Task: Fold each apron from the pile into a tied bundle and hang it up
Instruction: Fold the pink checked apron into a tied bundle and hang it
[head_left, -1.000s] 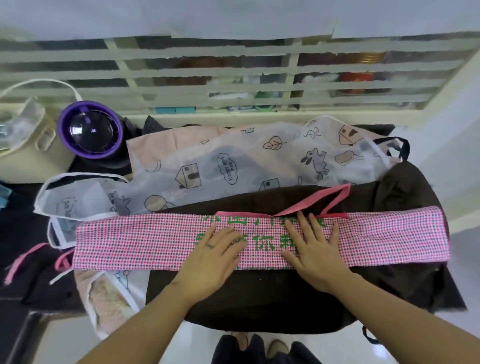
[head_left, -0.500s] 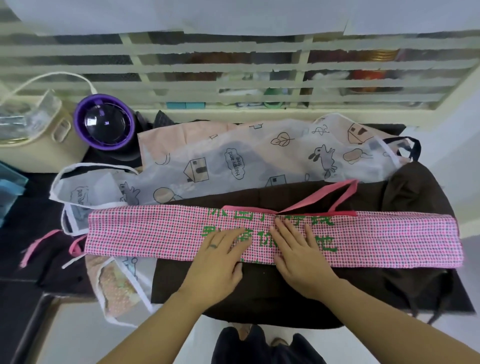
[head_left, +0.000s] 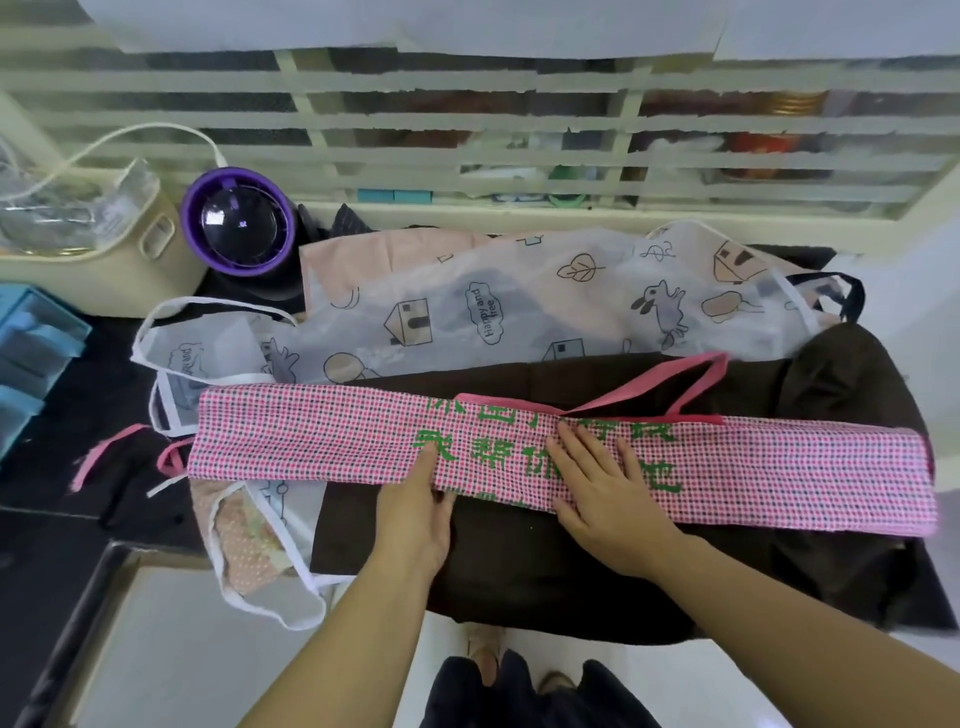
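Left hand (head_left: 413, 514) slid back, pinching the long checked pink apron (head_left: 311, 441).

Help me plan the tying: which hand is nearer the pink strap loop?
Right. The right hand lies flat on the pink apron, just below the pink strap loop; the left hand pinches the apron's near edge, farther left.
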